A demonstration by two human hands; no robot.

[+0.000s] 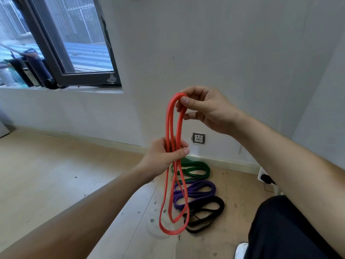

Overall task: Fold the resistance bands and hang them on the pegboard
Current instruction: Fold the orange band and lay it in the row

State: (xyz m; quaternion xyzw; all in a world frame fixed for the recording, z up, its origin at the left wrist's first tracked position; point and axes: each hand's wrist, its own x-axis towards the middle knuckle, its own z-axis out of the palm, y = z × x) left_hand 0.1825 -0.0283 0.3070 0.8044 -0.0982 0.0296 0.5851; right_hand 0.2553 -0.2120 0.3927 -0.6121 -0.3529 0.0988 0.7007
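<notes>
Bands under inspection: one red band is in your hands; three others lie on the floor. Far left, an open window sits in the white wall. Your left hand grips the red band at mid-length, fingers curled closed around the gathered strands, thumb pressed across them. Below that grip the strands hang as two loops, the lower ends dangling in front of the floor bands; whether they touch the floor cannot be told. Above it the strands rise to your right hand, which pinches the top bend between thumb and fingers, the remaining fingers loosely curled. On the floor near the wall lie a green band, a purple band just in front of it, and a black band nearest you, each coiled flat, neighbours touching or nearly so. A wall socket sits low above the skirting, right of the red band. At lower right, your dark trouser leg and a white shoe are visible.
</notes>
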